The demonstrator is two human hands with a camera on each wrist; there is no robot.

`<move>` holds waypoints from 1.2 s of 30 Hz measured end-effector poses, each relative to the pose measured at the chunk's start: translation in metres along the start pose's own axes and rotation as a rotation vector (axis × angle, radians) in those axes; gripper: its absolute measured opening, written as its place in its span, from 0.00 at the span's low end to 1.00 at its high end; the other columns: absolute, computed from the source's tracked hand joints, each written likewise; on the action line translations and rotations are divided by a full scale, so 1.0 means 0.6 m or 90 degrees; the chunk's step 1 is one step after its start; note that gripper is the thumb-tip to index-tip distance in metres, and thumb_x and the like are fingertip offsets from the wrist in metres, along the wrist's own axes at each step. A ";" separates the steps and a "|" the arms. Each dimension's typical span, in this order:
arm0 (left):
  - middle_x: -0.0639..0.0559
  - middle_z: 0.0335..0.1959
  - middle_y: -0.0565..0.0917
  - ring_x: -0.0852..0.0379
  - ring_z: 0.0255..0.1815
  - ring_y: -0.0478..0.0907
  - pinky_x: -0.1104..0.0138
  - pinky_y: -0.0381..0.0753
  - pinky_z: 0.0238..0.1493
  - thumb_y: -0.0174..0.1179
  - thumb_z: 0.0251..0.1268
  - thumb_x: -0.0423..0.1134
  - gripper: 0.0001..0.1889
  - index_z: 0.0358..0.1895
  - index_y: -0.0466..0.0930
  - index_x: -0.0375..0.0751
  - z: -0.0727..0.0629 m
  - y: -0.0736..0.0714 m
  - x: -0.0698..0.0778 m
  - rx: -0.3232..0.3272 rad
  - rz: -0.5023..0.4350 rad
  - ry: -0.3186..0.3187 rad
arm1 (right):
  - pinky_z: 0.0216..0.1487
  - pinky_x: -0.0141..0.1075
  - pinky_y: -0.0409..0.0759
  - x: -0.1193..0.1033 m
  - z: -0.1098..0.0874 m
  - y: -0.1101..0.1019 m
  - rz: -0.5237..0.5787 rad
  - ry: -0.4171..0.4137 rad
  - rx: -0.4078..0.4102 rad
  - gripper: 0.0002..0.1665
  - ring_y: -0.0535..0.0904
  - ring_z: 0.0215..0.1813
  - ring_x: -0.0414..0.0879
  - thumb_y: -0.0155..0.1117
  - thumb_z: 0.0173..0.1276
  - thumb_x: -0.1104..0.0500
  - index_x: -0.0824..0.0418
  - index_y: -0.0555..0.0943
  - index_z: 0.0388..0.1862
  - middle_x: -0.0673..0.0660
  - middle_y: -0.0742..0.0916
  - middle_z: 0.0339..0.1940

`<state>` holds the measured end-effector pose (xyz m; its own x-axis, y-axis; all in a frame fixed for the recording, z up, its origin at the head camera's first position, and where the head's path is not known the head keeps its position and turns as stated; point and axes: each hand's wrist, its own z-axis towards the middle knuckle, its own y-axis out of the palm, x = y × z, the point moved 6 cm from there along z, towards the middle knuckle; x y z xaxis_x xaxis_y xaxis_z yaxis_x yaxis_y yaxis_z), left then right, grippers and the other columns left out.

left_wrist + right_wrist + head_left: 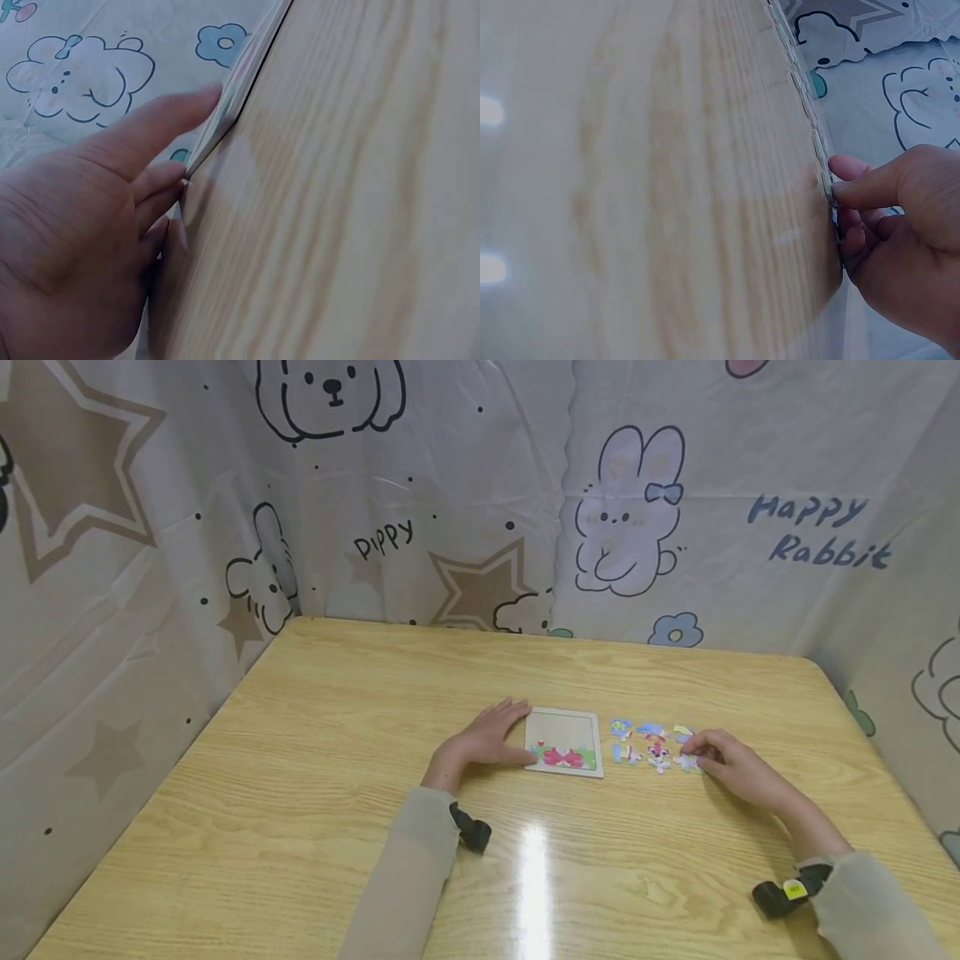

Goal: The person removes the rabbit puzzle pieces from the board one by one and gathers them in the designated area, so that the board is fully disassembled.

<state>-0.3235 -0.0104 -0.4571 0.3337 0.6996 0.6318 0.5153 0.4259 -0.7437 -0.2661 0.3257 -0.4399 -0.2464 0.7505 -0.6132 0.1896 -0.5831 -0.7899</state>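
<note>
A square puzzle board (pixel 561 727) lies flat on the table, its lower strip filled with green and pink-red pieces and its upper part bare. My left hand (pixel 487 737) rests at the board's left side, fingers extended to the upper corner and thumb on the lower corner; the left wrist view shows the thumb (pixel 187 109) against the edge. Right of the board, loose puzzle pieces (pixel 658 757) lie in two rows. At the right end of the lower row, my right hand (pixel 738 770) pinches a pale puzzle piece (pixel 686 762) between thumb and fingers, partly hiding it.
The wooden table (pixel 300 793) extends around the board on every side. A printed curtain (pixel 465 485) hangs behind the table and along both sides. A dark camera (pixel 472 831) is strapped on the left wrist, another camera (pixel 776 897) on the right.
</note>
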 end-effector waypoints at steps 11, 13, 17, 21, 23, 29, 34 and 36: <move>0.52 0.82 0.48 0.50 0.84 0.37 0.57 0.36 0.84 0.66 0.61 0.53 0.48 0.79 0.48 0.46 0.000 -0.005 0.003 -0.025 0.028 0.021 | 0.42 0.19 0.73 -0.024 0.005 -0.005 0.000 -0.015 0.056 0.10 0.68 0.43 0.21 0.56 0.71 0.70 0.69 0.77 0.50 0.65 0.81 0.48; 0.51 0.82 0.47 0.50 0.84 0.36 0.57 0.36 0.84 0.66 0.61 0.53 0.48 0.79 0.48 0.45 -0.001 -0.005 0.003 -0.027 0.020 0.026 | 0.40 0.21 0.73 -0.036 0.012 0.000 0.008 -0.016 0.059 0.10 0.69 0.41 0.23 0.57 0.71 0.69 0.69 0.77 0.50 0.64 0.82 0.46; 0.50 0.82 0.48 0.49 0.84 0.37 0.56 0.36 0.84 0.66 0.60 0.55 0.49 0.79 0.49 0.44 -0.004 -0.007 0.005 -0.027 0.015 0.039 | 0.38 0.23 0.74 -0.061 0.031 0.021 0.035 -0.024 0.044 0.11 0.70 0.39 0.28 0.60 0.70 0.66 0.68 0.77 0.50 0.62 0.82 0.44; 0.51 0.82 0.47 0.50 0.84 0.36 0.56 0.36 0.84 0.66 0.60 0.55 0.49 0.79 0.48 0.46 -0.006 -0.006 0.004 -0.030 0.019 0.033 | 0.35 0.25 0.76 -0.085 0.054 0.047 0.055 -0.035 0.017 0.13 0.72 0.38 0.32 0.61 0.69 0.65 0.68 0.76 0.50 0.61 0.82 0.42; 0.53 0.82 0.46 0.51 0.84 0.35 0.57 0.35 0.84 0.66 0.61 0.53 0.48 0.79 0.47 0.48 -0.004 -0.004 0.001 -0.034 0.018 0.025 | 0.37 0.25 0.77 -0.098 0.065 0.060 0.060 -0.040 0.004 0.13 0.73 0.39 0.34 0.62 0.69 0.64 0.67 0.76 0.50 0.60 0.82 0.42; 0.55 0.82 0.47 0.52 0.84 0.35 0.56 0.36 0.84 0.66 0.61 0.53 0.48 0.79 0.48 0.50 -0.002 -0.002 -0.003 -0.031 0.017 0.008 | 0.43 0.27 0.77 -0.135 0.096 0.096 0.077 -0.054 -0.032 0.13 0.75 0.44 0.42 0.62 0.69 0.63 0.66 0.76 0.50 0.60 0.83 0.44; 0.55 0.82 0.46 0.52 0.84 0.35 0.54 0.37 0.84 0.67 0.60 0.54 0.48 0.79 0.49 0.51 -0.003 -0.004 -0.001 -0.028 0.012 0.001 | 0.45 0.29 0.78 -0.161 0.116 0.125 0.086 -0.060 -0.069 0.14 0.77 0.45 0.45 0.64 0.69 0.61 0.65 0.77 0.50 0.60 0.83 0.46; 0.55 0.82 0.46 0.52 0.84 0.35 0.53 0.38 0.84 0.66 0.60 0.54 0.48 0.79 0.49 0.51 -0.004 -0.005 0.000 -0.028 0.011 -0.001 | 0.46 0.30 0.78 -0.171 0.122 0.134 0.090 -0.066 -0.085 0.15 0.77 0.45 0.45 0.64 0.69 0.60 0.65 0.77 0.51 0.60 0.83 0.46</move>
<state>-0.3231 -0.0131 -0.4547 0.3418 0.7076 0.6185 0.5432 0.3883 -0.7444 -0.2950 0.1788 -0.4404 -0.3037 0.6241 -0.7199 0.3515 -0.6289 -0.6935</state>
